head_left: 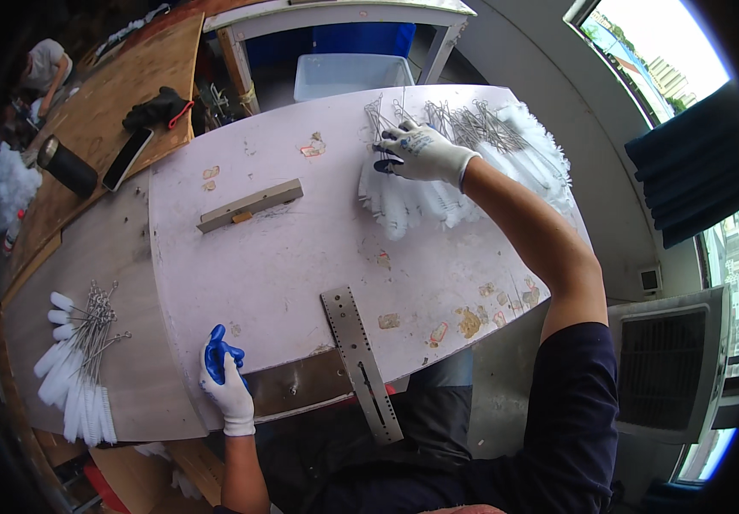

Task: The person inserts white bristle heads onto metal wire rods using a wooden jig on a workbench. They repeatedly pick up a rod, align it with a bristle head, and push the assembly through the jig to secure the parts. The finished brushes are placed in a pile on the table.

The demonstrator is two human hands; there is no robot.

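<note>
A large pile of white bottle brushes with twisted wire handles lies at the far right of the table. Over its left end reaches my right hand, in a white glove with dark blue coating, its fingers spread across the wire handles. Whether a fingertip pinches a handle does not show. Close to the table's front edge, my left hand in a like glove has its blue-coated fingers loosely apart and nothing in them. A perforated metal bar juts over the front edge to its right.
A grey metal bar lies mid-table. Smaller white brushes are heaped at left. On the wooden board are a black glove, a phone and a dark flask. A clear bin stands behind; another person is far left.
</note>
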